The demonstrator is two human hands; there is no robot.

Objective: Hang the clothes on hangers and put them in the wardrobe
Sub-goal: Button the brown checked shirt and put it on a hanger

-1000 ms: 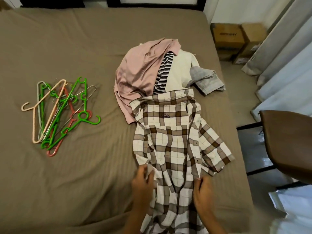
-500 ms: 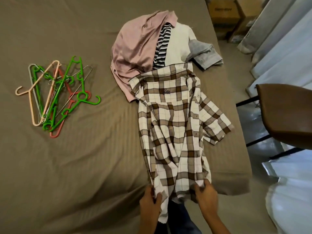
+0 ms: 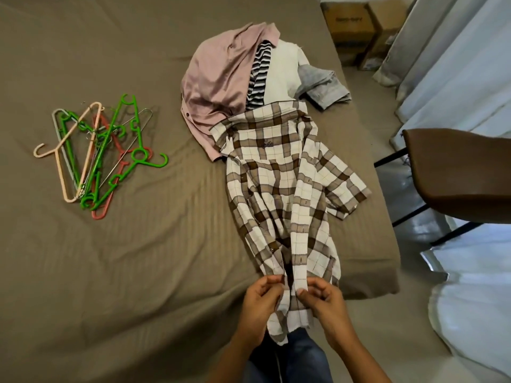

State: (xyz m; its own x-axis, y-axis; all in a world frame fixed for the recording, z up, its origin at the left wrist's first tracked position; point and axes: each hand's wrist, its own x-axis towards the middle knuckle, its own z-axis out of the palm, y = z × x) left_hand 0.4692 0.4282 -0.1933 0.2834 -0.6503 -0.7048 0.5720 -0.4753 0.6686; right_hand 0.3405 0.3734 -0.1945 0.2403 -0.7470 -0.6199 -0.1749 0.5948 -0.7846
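**Two hands hold a plaid shirt's front edges at the foot of a bed**

A brown bed (image 3: 110,272) fills most of the view. A brown-and-white plaid shirt (image 3: 279,189) lies lengthwise on it, collar away, hem hanging over the near edge. Its collar overlaps a pile of clothes: a pink garment (image 3: 218,78), a striped one (image 3: 258,76), a white one (image 3: 282,76) and a grey one (image 3: 323,84). Well to the left lies a heap of plastic and wire hangers (image 3: 96,156). The left hand (image 3: 260,302) and right hand (image 3: 326,302) each pinch one front edge near the hem.
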